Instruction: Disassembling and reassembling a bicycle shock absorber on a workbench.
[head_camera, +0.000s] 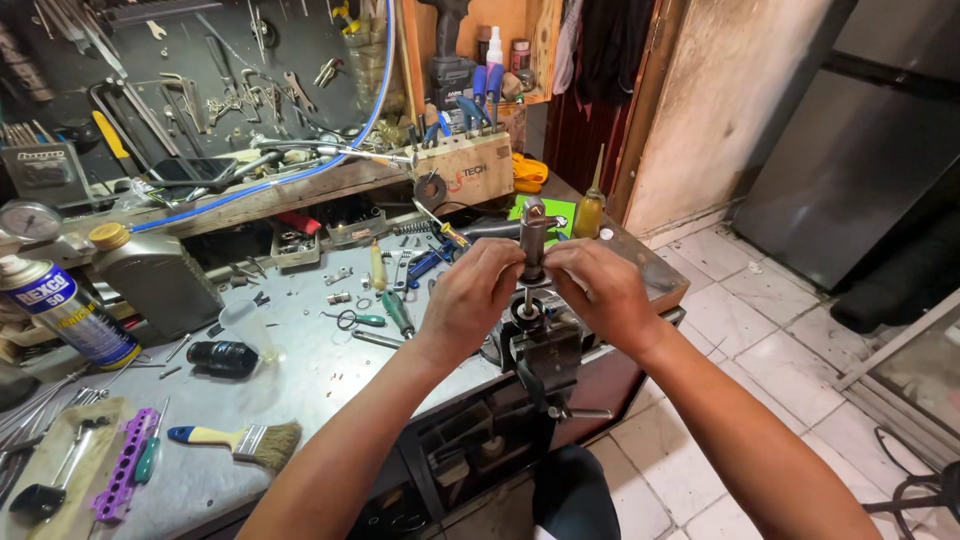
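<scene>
A grey metal cylinder (534, 232) stands upright on a thin rod above a bench vise (545, 352) at the front edge of the workbench (310, 360). My left hand (472, 295) and my right hand (597, 290) meet around the cylinder's lower end, fingertips pinched on it from both sides. Below my fingers the thin rod runs down into a round black part (527, 312) clamped in the vise. What my fingertips grip exactly is hidden by the fingers.
Loose tools lie on the bench: a paintbrush (245, 440), a purple bit holder (124, 462), green-handled scissors (358, 320), screwdrivers, a black bottle (224, 356), a spray can (66, 310), an oil jug (155, 278). A tool wall stands behind. White tiled floor (790, 350) lies to the right.
</scene>
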